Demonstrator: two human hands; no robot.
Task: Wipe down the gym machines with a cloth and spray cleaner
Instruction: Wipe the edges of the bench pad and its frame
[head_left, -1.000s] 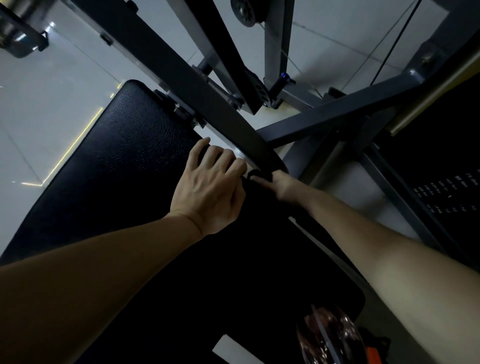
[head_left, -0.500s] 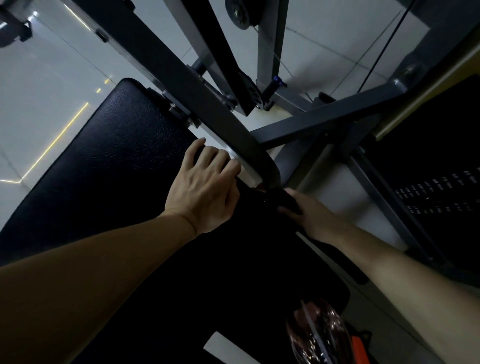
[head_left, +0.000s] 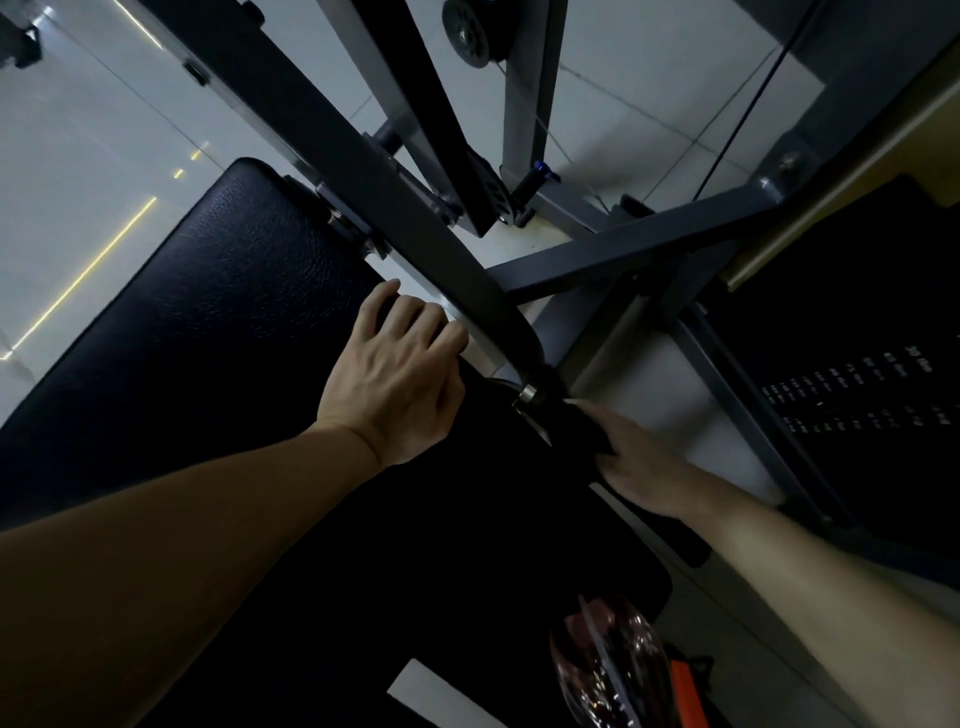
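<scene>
Two hands sit close: left hand (head_left: 395, 374) curls over the edge of the black pad (head_left: 208, 322); right hand (head_left: 641, 467), beside it, seemingly grips a dark cloth (head_left: 584, 428) against the frame bar (head_left: 389, 197).

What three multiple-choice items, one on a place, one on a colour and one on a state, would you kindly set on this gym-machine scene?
1. Where does the left hand rest?
A) on the padded seat
B) on the weight stack
C) on the floor tiles

2. What colour is the padded seat?
A) red
B) white
C) black

3. What is the right hand doing?
A) hanging empty
B) holding a dark cloth by the frame bar
C) pulling the cable

Answers:
1 A, its fingers curl over the seat's edge.
2 C, the grained cover is plainly black.
3 B, the cloth bunches at its fingertips just below the bar's lower end.
</scene>
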